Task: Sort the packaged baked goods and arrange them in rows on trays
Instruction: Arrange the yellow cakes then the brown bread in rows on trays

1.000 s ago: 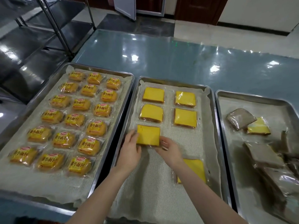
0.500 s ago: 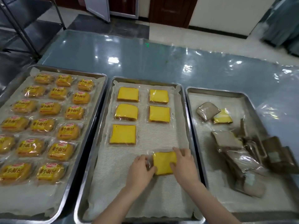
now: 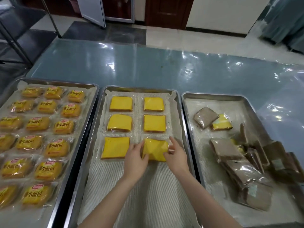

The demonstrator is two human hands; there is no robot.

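Head view: three metal trays sit side by side on a blue table [image 3: 148,66].
Left hand [image 3: 135,159]: holds the left edge of the yellow cake pack [image 3: 155,149].
Right hand [image 3: 176,157]: holds its right edge.
Pack spot: middle tray [image 3: 139,88], third row, right side (five more lie flat there).
Left tray [image 3: 54,81]: rows of small bread packs [image 3: 47,106].
Right tray [image 3: 213,95]: messy brown packs [image 3: 230,153].

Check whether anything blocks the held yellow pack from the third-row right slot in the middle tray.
Nothing visible does. The left hand and right hand hold the yellow pack right at that slot, beside the third-row left pack.
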